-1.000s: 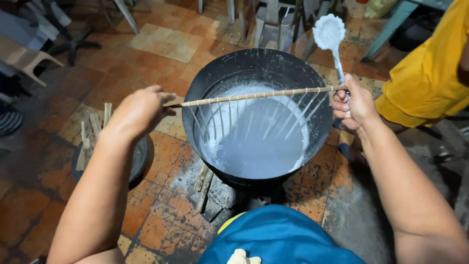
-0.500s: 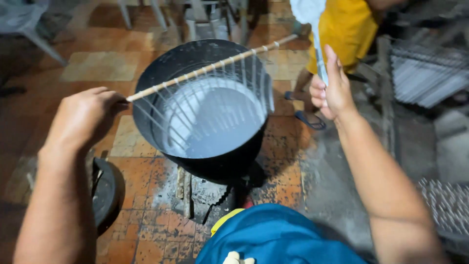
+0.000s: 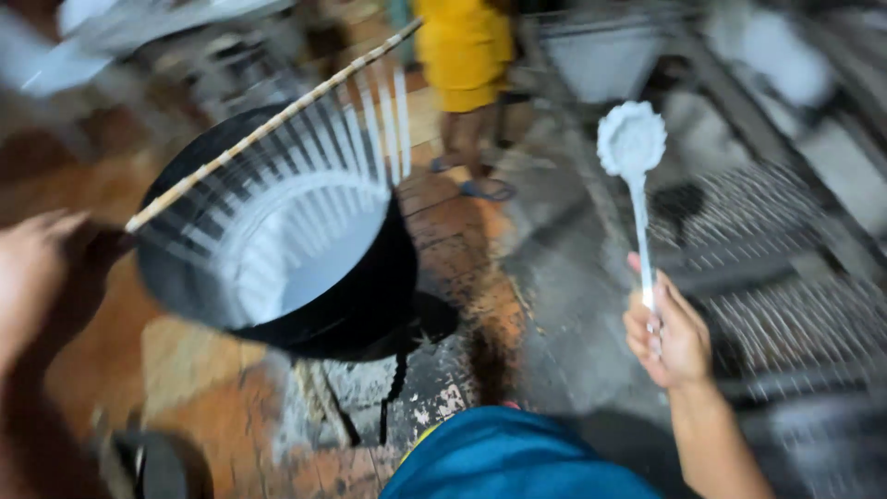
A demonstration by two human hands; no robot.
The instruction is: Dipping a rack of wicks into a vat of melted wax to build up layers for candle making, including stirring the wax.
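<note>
My left hand (image 3: 42,268) grips the near end of a long wooden stick (image 3: 268,125) with several white coated strings hanging from it. The stick is raised at a slant over a big black pot (image 3: 370,286) that holds white liquid (image 3: 323,249). My right hand (image 3: 670,337) is out to the right of the pot, closed around the handle of a ladle (image 3: 633,162) whose round bowl is caked white and points up. The view is blurred by motion.
A person in a yellow garment (image 3: 462,46) stands behind the pot in sandals. Racks of hanging white pieces (image 3: 785,268) fill the right side. The floor is orange tile with a grey patch (image 3: 564,277). My blue clothing (image 3: 517,457) shows at the bottom.
The view swung right. My left hand lifted the stick's far end higher, pulling the strings up from the pot. My right hand moved right and lower with the ladle, away from the stick.
</note>
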